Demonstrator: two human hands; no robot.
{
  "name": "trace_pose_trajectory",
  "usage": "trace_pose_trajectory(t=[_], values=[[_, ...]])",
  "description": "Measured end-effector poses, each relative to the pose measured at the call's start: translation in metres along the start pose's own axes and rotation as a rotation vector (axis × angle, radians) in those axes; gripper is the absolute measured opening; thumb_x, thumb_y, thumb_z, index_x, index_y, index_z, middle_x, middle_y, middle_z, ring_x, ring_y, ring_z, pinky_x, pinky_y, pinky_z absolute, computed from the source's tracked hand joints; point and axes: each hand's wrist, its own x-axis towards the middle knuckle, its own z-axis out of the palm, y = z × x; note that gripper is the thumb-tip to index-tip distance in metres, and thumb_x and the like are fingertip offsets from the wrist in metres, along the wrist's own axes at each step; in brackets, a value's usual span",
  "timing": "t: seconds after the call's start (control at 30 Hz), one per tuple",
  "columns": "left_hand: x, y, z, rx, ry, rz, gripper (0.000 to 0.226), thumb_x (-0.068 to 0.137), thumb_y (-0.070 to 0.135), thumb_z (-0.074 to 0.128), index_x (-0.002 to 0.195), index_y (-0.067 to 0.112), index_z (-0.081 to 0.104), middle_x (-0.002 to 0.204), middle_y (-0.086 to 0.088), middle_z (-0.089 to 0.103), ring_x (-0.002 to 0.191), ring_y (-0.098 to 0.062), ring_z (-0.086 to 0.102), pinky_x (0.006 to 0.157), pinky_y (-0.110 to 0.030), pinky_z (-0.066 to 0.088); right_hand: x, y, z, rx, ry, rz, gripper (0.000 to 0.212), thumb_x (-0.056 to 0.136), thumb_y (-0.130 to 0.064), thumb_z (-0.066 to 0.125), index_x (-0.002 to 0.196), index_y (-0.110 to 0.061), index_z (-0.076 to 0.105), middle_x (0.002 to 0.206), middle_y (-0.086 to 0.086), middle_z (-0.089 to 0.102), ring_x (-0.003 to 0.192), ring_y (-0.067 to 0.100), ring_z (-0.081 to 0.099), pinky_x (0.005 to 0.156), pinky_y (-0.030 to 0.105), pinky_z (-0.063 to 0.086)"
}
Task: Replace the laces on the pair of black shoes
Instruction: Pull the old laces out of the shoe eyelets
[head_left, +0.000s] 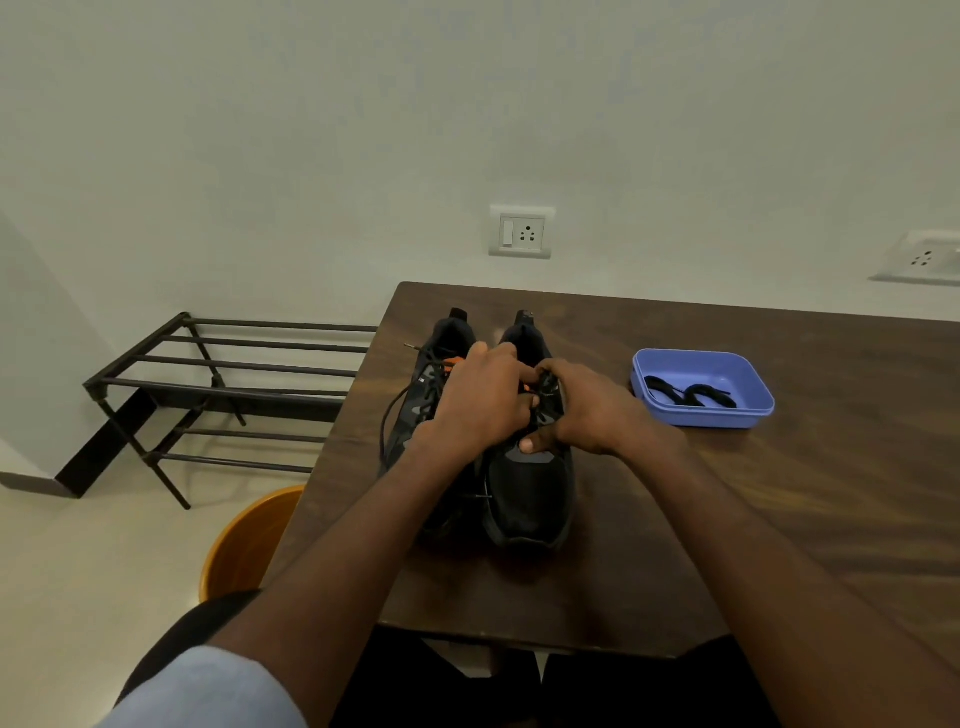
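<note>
**Both hands working the lacing of the right-hand shoe**

From the head camera, the one view there was, the pair of black shoes stood side by side near the desk's left edge, toes toward the person. The left hand (480, 397) reached across the left shoe (421, 400) and met the right hand (576, 410) over the lacing of the right shoe (527, 483). Both were curled with fingertips pinched at the eyelets, apparently gripping the lace there, though the strand itself was hidden between the fingers. The right thumb pressed on the shoe below the lacing.

The old lace (400, 410) of the left shoe hung slack, looping out toward the desk's left edge. The replacement laces (688, 393) lay coiled in a blue tray (748, 410) further right on the desk, near its back edge, untouched.

The risk, I judged, was the left forearm dragging across the left shoe and nudging it off the desk's left edge into the orange bin (244, 545) below. A hard tug could also slide the right shoe.
</note>
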Motion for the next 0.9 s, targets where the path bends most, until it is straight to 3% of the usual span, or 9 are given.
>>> trace_pose_trajectory(t=[0.2, 0.33, 0.43, 0.5, 0.6, 0.67, 0.77, 0.83, 0.9], values=[[-0.001, -0.001, -0.005, -0.216, 0.039, -0.075, 0.016, 0.092, 0.028, 0.072, 0.105, 0.031, 0.082, 0.093, 0.012, 0.077, 0.08, -0.003, 0.065, 0.09, -0.04, 0.058, 0.002, 0.001, 0.001, 0.0, 0.0, 0.006, 0.107, 0.065, -0.047, 0.094, 0.154, -0.027, 0.037, 0.151, 0.001, 0.049, 0.131, 0.024, 0.052, 0.106, 0.046, 0.049], [-0.001, 0.001, -0.016, -0.136, 0.088, -0.14, 0.016, 0.095, 0.041, 0.067, 0.089, 0.033, 0.08, 0.081, 0.012, 0.074, 0.082, -0.007, 0.064, 0.101, -0.046, 0.039, 0.002, 0.001, 0.002, 0.009, -0.005, 0.016, 0.11, 0.065, -0.047, 0.094, 0.155, -0.026, 0.036, 0.152, 0.002, 0.047, 0.132, 0.026, 0.052, 0.105, 0.048, 0.05], [-0.006, -0.005, -0.028, -0.175, 0.026, -0.193, 0.044, 0.093, 0.057, 0.062, 0.065, 0.026, 0.072, 0.056, 0.006, 0.065, 0.057, -0.01, 0.062, 0.076, -0.037, 0.05, 0.003, 0.001, 0.003, 0.029, -0.014, 0.022, 0.114, 0.064, -0.047, 0.094, 0.157, -0.026, 0.033, 0.154, 0.003, 0.045, 0.133, 0.027, 0.051, 0.107, 0.05, 0.049], [-0.01, -0.008, -0.032, -0.201, -0.01, -0.215, 0.049, 0.095, 0.059, 0.059, 0.062, 0.024, 0.067, 0.053, 0.003, 0.063, 0.053, -0.014, 0.063, 0.064, -0.035, 0.058, 0.004, 0.003, 0.003, 0.038, -0.026, 0.007, 0.114, 0.065, -0.047, 0.094, 0.158, -0.028, 0.031, 0.152, 0.005, 0.045, 0.132, 0.028, 0.051, 0.108, 0.05, 0.048], [-0.011, -0.007, -0.03, -0.025, 0.102, -0.184, 0.033, 0.1, 0.046, 0.058, 0.076, 0.026, 0.069, 0.066, 0.006, 0.064, 0.067, -0.015, 0.064, 0.086, -0.043, 0.056, 0.001, 0.002, 0.001, 0.048, -0.032, -0.022, 0.097, 0.075, -0.04, 0.09, 0.156, -0.032, 0.036, 0.141, 0.008, 0.044, 0.122, 0.026, 0.052, 0.103, 0.038, 0.047], [-0.008, -0.006, -0.029, 0.017, 0.144, -0.125, 0.015, 0.1, 0.034, 0.06, 0.103, 0.026, 0.073, 0.095, 0.006, 0.068, 0.09, -0.016, 0.065, 0.104, -0.046, 0.042, -0.001, -0.003, 0.0, 0.048, 0.032, -0.028, 0.068, 0.085, -0.033, 0.083, 0.145, -0.028, 0.052, 0.128, 0.009, 0.044, 0.11, 0.023, 0.052, 0.092, 0.031, 0.045], [-0.007, -0.01, -0.026, 0.009, -0.05, -0.024, 0.051, 0.096, 0.029, 0.067, 0.145, 0.031, 0.052, 0.144, 0.004, 0.05, 0.125, -0.018, 0.054, 0.111, -0.049, 0.031, -0.002, -0.013, 0.002, -0.027, 0.116, -0.07, 0.03, 0.096, -0.024, 0.067, 0.126, -0.021, 0.068, 0.118, 0.01, 0.045, 0.101, 0.024, 0.052, 0.083, 0.032, 0.048], [-0.008, -0.012, -0.024, 0.05, -0.171, 0.007, 0.06, 0.093, 0.035, 0.07, 0.149, 0.034, 0.047, 0.151, 0.008, 0.048, 0.133, -0.018, 0.049, 0.112, -0.051, 0.024, -0.002, -0.018, 0.006, -0.072, 0.147, -0.06, 0.019, 0.099, -0.019, 0.062, 0.116, -0.02, 0.07, 0.113, 0.008, 0.046, 0.091, 0.022, 0.052, 0.075, 0.031, 0.045], [-0.008, -0.015, -0.02, 0.032, -0.19, 0.009, 0.06, 0.09, 0.037, 0.073, 0.146, 0.035, 0.049, 0.145, 0.009, 0.055, 0.131, -0.018, 0.052, 0.111, -0.049, 0.021, -0.002, -0.021, 0.009, -0.064, 0.2, -0.035, 0.014, 0.098, -0.014, 0.061, 0.107, -0.016, 0.073, 0.108, 0.007, 0.051, 0.084, 0.019, 0.052, 0.071, 0.029, 0.045]])
